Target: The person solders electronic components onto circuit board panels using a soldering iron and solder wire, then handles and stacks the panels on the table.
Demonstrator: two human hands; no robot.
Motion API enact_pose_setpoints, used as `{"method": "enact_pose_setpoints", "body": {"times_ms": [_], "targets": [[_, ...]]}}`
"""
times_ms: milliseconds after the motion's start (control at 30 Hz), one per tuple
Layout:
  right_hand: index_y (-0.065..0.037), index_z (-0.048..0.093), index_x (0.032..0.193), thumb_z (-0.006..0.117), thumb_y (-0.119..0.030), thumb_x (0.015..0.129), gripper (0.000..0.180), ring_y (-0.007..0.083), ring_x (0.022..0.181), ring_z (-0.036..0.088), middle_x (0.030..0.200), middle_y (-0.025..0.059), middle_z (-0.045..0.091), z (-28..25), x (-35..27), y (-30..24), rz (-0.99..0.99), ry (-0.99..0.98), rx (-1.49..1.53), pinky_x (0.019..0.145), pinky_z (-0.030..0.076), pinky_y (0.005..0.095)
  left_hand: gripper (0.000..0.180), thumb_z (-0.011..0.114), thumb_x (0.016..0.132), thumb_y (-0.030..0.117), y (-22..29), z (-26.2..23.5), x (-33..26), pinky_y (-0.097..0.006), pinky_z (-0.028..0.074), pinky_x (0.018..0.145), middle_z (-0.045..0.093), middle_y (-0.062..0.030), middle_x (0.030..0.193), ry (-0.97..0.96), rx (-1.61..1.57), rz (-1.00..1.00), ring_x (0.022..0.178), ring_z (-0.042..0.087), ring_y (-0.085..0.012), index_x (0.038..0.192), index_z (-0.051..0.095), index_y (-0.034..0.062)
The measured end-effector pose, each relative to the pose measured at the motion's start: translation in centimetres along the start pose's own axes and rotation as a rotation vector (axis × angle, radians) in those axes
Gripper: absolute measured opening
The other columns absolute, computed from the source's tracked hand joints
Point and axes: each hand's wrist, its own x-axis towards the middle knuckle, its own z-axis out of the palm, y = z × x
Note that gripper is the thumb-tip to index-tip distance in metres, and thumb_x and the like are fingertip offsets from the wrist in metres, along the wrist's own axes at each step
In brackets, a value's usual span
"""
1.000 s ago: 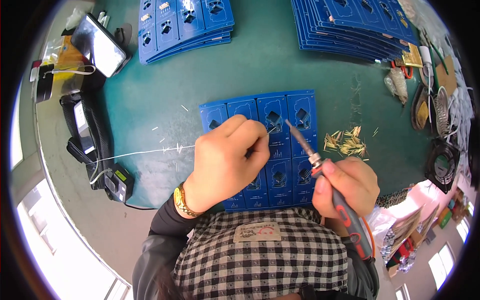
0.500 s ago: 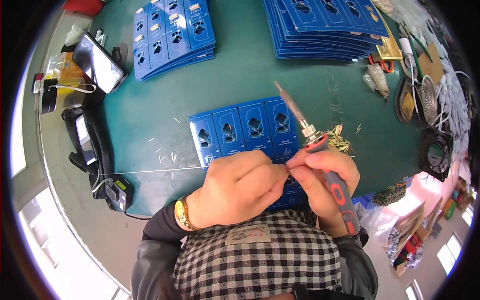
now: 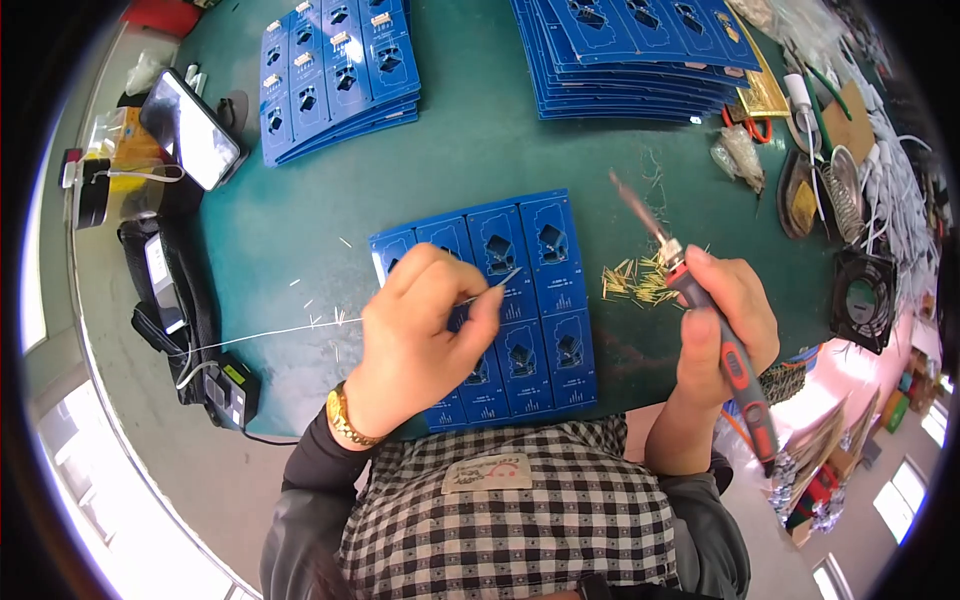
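A blue circuit-board panel (image 3: 545, 290) lies on the green mat in front of me. My left hand (image 3: 420, 335) rests over its left half, fingers pinched on a thin solder wire (image 3: 495, 285) whose end points at the panel's middle. My right hand (image 3: 725, 320) grips a red-and-black soldering iron (image 3: 735, 365), held right of the panel with its tip (image 3: 630, 205) lifted off the board and pointing up-left. A small heap of gold pins (image 3: 635, 280) lies between the panel and my right hand.
Two stacks of blue panels sit at the back, left (image 3: 335, 75) and right (image 3: 640, 55). A phone (image 3: 190, 130) leans at far left. The solder wire trails left toward a small black device (image 3: 232, 388). A small fan (image 3: 862, 300), a sponge holder and tools crowd the right edge.
My hands have parted. The left hand has moved back onto the panel with the solder wire. The right hand has swung the iron out to the right, tip raised off the board.
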Motion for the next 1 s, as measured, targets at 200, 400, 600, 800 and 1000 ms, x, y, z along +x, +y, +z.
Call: {"method": "enact_pose_setpoints", "body": {"times_ms": [200,400,600,800,1000], "targets": [[0.005,0.063,0.085,0.06,0.0,0.074,0.013,0.0161,0.05,0.055,0.064,0.0102,0.061,0.1,-2.1,0.6,-0.025,0.075,0.128,0.047,0.042,0.0254,0.015,0.073,0.072,-0.004,0.0,2.5,1.2,-0.026,0.038,0.046,0.056,-0.0044,0.068,-0.033,-0.046,0.16,0.054,0.05,-0.0156,0.074,0.06,0.0041],[0.001,0.068,0.082,0.063,0.001,0.061,0.021,0.0162,0.044,0.051,0.058,0.006,0.055,0.8,-1.8,0.4,-0.123,-0.046,0.067,0.042,0.038,0.0247,0.018,0.074,0.067,-0.001,-0.9,2.8,1.5,-0.03,0.039,0.051,0.055,-0.0033,0.065,-0.109,0.096,0.146,0.056,0.053,-0.0188,0.07,0.058,0.006],[0.002,0.068,0.082,0.063,0.002,0.061,0.021,0.0156,0.043,0.05,0.059,0.0059,0.056,1.2,-2.1,0.4,-0.111,-0.041,0.074,0.041,0.037,0.025,0.019,0.075,0.066,-0.001,-1.2,3.2,1.4,-0.03,0.037,0.05,0.055,-0.0022,0.063,-0.07,0.082,0.166,0.053,0.052,-0.0176,0.068,0.057,0.0072],[0.005,0.065,0.084,0.063,-0.004,0.069,0.018,0.0174,0.046,0.05,0.058,0.0081,0.056,1.3,-2.3,0.5,-0.093,-0.076,0.056,0.045,0.038,0.0264,0.019,0.075,0.066,-0.001,-1.2,3.3,1.5,-0.03,0.037,0.05,0.054,-0.002,0.063,-0.077,0.11,0.154,0.052,0.052,-0.0172,0.067,0.058,0.007],[0.005,0.065,0.084,0.062,-0.003,0.068,0.017,0.0178,0.046,0.051,0.059,0.0092,0.056,1.5,-1.9,0.1,-0.115,-0.113,0.038,0.044,0.038,0.0268,0.018,0.075,0.066,0.0,-1.2,3.4,1.7,-0.031,0.038,0.049,0.054,-0.0023,0.062,-0.067,0.127,0.159,0.052,0.052,-0.0176,0.067,0.058,0.0067]]}}
